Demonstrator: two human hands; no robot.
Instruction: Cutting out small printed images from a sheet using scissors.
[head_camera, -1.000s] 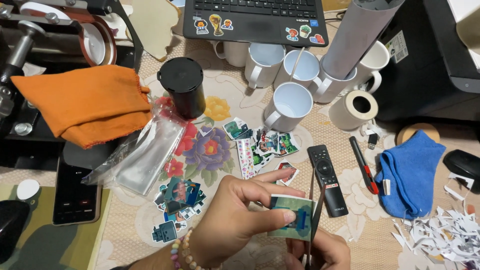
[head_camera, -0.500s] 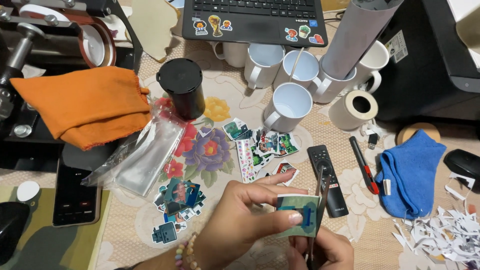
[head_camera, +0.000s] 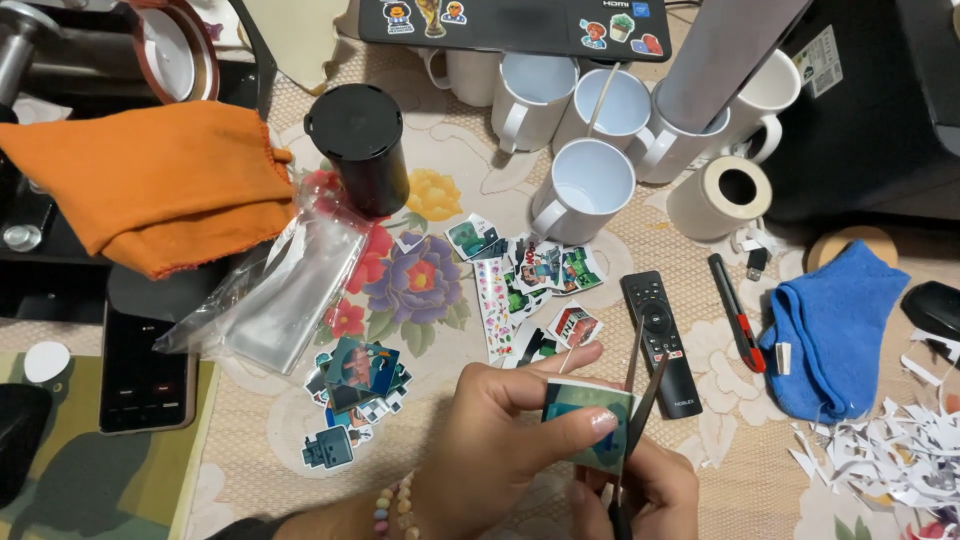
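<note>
At the bottom centre of the frame I have the left hand (head_camera: 490, 455) pinching a small printed picture (head_camera: 588, 437) between thumb and forefinger, the grip closed on it. The right hand (head_camera: 645, 495) below is wrapped shut around scissors (head_camera: 638, 400), blades parted at the picture's right edge — the cut looks mid-way. Lower right, a heap of white paper trimmings (head_camera: 880, 455); centre of the desk (head_camera: 450, 150), many cut stickers (head_camera: 520, 275) already lie finished. Farther up stand white mugs (head_camera: 585, 190) and a black cylinder (head_camera: 362, 145).
</note>
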